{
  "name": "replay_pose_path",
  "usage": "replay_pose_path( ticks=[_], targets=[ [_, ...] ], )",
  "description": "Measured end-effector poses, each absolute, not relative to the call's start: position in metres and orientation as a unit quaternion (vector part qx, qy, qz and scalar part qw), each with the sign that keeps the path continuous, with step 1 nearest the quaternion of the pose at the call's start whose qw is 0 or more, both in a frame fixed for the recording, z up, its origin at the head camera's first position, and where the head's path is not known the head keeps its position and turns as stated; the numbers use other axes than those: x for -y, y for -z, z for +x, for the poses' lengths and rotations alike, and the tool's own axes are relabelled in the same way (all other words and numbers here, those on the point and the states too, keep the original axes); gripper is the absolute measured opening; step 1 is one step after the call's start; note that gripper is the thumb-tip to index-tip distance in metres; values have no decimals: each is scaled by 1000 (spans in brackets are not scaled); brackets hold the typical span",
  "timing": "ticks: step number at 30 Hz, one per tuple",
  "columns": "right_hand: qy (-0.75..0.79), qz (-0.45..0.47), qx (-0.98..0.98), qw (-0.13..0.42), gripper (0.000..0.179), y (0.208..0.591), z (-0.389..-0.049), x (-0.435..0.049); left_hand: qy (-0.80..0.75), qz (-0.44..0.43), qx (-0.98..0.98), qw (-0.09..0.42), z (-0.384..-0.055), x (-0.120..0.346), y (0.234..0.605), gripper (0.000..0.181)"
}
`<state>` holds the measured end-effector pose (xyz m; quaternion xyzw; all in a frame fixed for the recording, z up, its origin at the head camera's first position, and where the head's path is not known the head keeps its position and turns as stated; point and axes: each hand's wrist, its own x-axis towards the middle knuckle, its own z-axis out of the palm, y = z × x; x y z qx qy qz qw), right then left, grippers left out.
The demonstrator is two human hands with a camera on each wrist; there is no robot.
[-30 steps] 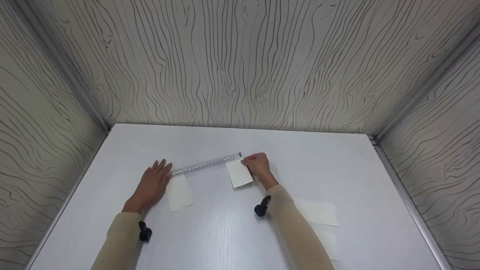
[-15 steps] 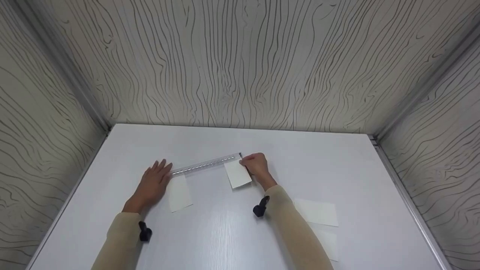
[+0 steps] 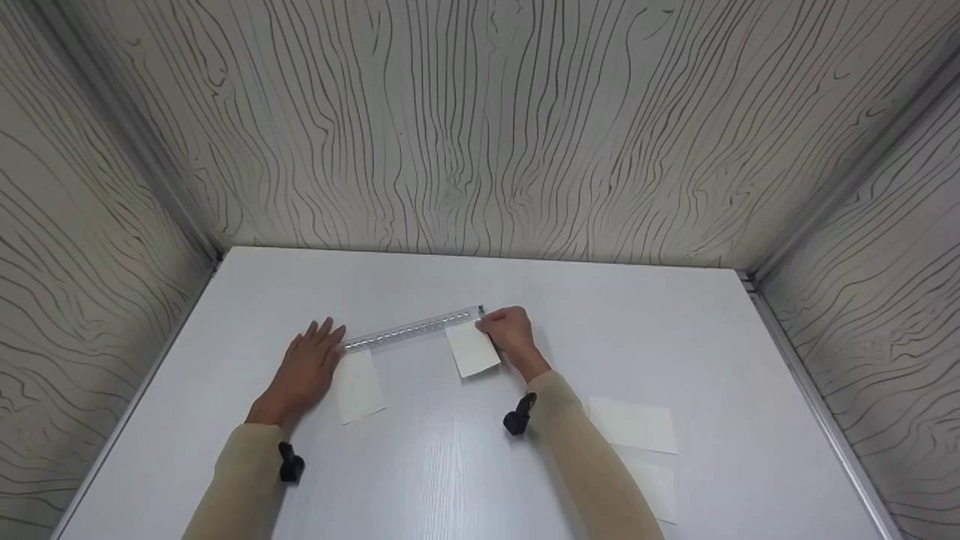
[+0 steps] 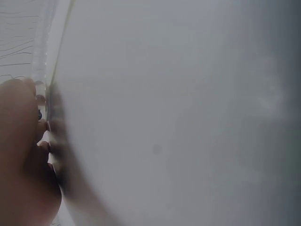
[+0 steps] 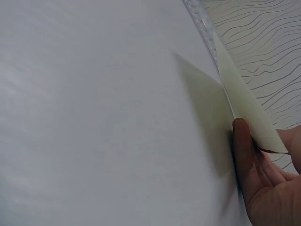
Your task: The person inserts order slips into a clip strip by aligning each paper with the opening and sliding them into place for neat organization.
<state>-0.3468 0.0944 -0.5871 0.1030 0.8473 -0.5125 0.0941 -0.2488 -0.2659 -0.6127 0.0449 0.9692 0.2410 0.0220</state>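
Observation:
A clear ruler [image 3: 409,330] lies slanted across the white tabletop, its right end farther back. The left hand [image 3: 306,367] lies flat with fingers spread, pressing the ruler's left end. Just below that end is a cream paper card [image 3: 360,388], flat on the table, its upper edge at the ruler. The right hand [image 3: 511,334] pinches the upper right corner of another cream card [image 3: 472,350] between thumb and fingers. In the right wrist view this card [image 5: 244,94] is tilted up off the table and casts a shadow, its far end close by the ruler [image 5: 205,33].
Two more cream cards lie at the right front: one card [image 3: 634,424] and, partly behind the right sleeve, another card [image 3: 658,489]. Wood-grain panels [image 3: 480,135] wall the table at the back and sides. Both wrists carry a small black camera [image 3: 516,421].
The right hand and its card have slid slightly to the left along the ruler. The left hand, the ruler and the other cards have stayed in place.

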Motion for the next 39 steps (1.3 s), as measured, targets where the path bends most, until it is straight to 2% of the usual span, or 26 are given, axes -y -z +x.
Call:
replay_pose_path(
  ticks=[39],
  targets=[
    [515,79,-847,99,18,589,-339,-77,-241,50,-969,25,-250,268,612,55]
  ],
)
